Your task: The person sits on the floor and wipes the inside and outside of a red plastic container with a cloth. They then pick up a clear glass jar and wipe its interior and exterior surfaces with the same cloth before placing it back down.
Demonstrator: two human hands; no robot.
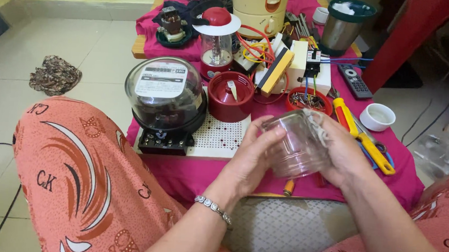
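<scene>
Clear glossy plastic jar [297, 146]

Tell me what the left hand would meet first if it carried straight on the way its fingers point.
The left hand points up and to the right, its fingers already on the clear glass jar that both hands hold. Past the jar the line leads roughly toward the red bowl of small parts, though depth is unclear.
</scene>
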